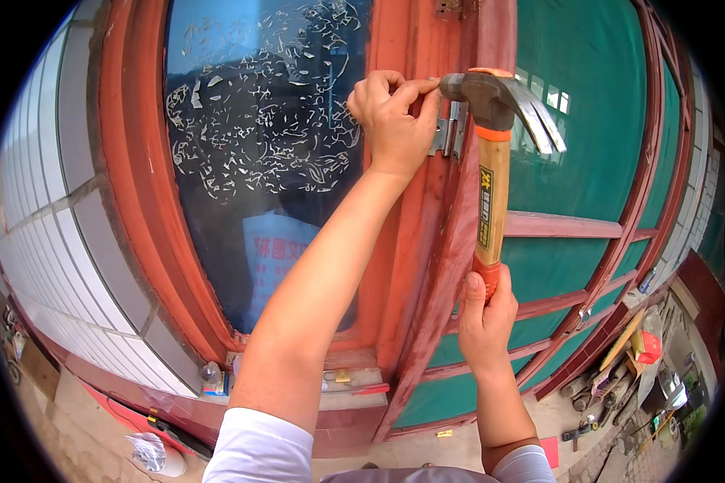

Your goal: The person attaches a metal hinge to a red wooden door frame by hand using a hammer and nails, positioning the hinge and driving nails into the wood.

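Note:
My right hand (489,322) grips the handle of a claw hammer (494,165). The hammer stands upright, its claw pointing right and its striking face turned left toward my other hand. My left hand (396,117) is raised against the orange-red wooden frame (417,233), thumb and fingers pinched together. What they pinch is too small to make out. The hammer's face is right at those fingertips. Just below them a silver metal hinge (451,133) sits at the joint between the frame and a red-framed door (435,314) with green mesh, partly hidden by my left hand and the hammer.
Left of the frame is a dark window pane (262,161) with flaky white residue. Below, a sill (354,396) carries small items, including a red object (370,389). A white bucket (165,460) stands at lower left. Wood pieces and clutter (620,374) lie at lower right.

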